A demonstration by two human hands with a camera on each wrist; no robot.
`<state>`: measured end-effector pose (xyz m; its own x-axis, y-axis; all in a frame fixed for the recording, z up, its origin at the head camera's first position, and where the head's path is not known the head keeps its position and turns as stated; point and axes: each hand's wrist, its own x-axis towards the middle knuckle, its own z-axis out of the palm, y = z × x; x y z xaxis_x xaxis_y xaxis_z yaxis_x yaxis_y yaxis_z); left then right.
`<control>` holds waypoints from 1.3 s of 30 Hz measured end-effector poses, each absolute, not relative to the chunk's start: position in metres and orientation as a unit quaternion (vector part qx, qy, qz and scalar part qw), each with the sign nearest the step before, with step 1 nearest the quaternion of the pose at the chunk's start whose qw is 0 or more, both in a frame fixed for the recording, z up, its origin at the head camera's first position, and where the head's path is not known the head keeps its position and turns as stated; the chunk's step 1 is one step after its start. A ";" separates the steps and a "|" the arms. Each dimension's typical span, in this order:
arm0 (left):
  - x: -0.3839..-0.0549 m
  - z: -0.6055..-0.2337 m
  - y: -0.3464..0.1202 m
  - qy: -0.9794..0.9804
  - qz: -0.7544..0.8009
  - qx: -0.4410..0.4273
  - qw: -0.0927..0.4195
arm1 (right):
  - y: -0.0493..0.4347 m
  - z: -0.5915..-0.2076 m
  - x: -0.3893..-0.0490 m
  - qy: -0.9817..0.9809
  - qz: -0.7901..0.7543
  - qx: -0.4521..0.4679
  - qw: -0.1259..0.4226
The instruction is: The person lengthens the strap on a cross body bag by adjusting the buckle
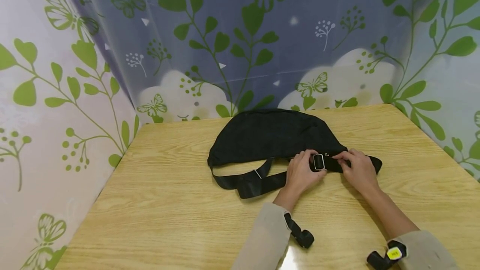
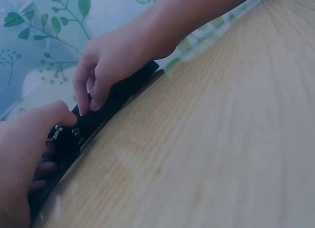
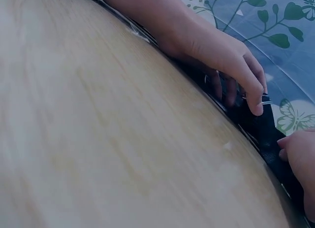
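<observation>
A black waist bag [image 1: 270, 134] lies flat on the wooden table, its curved top edge toward the back wall. Its black strap [image 1: 258, 184] loops along the near side and runs right under both hands. My left hand [image 1: 301, 172] grips the strap by its silver metal slider buckle [image 1: 318, 162], thumb on the near side and fingers over the far side. Just to the right, my right hand [image 1: 358, 170] pinches the strap between thumb and forefinger. In the left wrist view, the buckle [image 2: 55, 133] sits by the left thumb; its far side is hidden.
The wood-grain table [image 1: 157, 216] reaches back to a fabric backdrop [image 1: 210, 20] printed with leaves and butterflies. Black wrist bands with loose rolled ends [image 1: 304, 238] hang from both beige sleeves [image 1: 262, 236]. A second silver strap ring [image 1: 257, 173] lies on the left part of the strap.
</observation>
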<state>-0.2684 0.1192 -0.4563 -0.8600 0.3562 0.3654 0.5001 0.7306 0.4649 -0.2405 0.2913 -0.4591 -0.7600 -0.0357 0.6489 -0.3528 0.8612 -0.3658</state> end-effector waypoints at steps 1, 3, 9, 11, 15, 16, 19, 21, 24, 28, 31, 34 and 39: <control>-0.268 -0.456 0.119 -0.922 -0.281 -0.238 0.120 | 0.291 -0.459 -0.240 -0.908 0.243 0.108 0.325; -0.269 -0.456 0.119 -0.922 -0.275 -0.250 0.109 | 0.291 -0.459 -0.240 -0.908 0.252 0.111 0.315; -0.271 -0.456 0.119 -0.913 -0.276 -0.287 0.092 | 0.289 -0.457 -0.238 -0.907 0.311 0.136 0.249; -0.271 -0.457 0.118 -0.908 -0.287 -0.294 0.086 | 0.288 -0.457 -0.238 -0.912 0.311 0.143 0.226; -0.271 -0.458 0.117 -0.900 -0.314 -0.292 0.082 | 0.288 -0.458 -0.239 -0.928 0.274 0.149 0.205; -0.271 -0.458 0.117 -0.898 -0.321 -0.290 0.084 | 0.287 -0.458 -0.239 -0.930 0.264 0.150 0.205; -0.270 -0.458 0.117 -0.893 -0.333 -0.286 0.098 | 0.287 -0.459 -0.240 -0.932 0.252 0.152 0.211; -0.270 -0.458 0.117 -0.891 -0.342 -0.276 0.108 | 0.287 -0.460 -0.240 -0.930 0.253 0.153 0.219; -0.269 -0.459 0.118 -0.890 -0.365 -0.246 0.120 | 0.286 -0.460 -0.239 -0.918 0.269 0.161 0.244; -0.269 -0.459 0.119 -0.891 -0.381 -0.211 0.130 | 0.286 -0.459 -0.239 -0.891 0.298 0.178 0.291; -0.269 -0.458 0.119 -0.890 -0.386 -0.205 0.127 | 0.286 -0.459 -0.239 -0.878 0.313 0.185 0.312; -0.269 -0.458 0.119 -0.884 -0.399 -0.205 0.127 | 0.286 -0.460 -0.239 -0.874 0.325 0.188 0.308; -0.270 -0.458 0.117 -0.870 -0.419 -0.220 0.141 | 0.286 -0.459 -0.239 -0.880 0.342 0.192 0.268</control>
<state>-0.2695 0.1174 -0.4582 -0.8628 0.2651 0.4305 0.5018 0.5523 0.6656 -0.2391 0.2859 -0.4591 -0.7824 -0.1539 0.6035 -0.5209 0.6929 -0.4986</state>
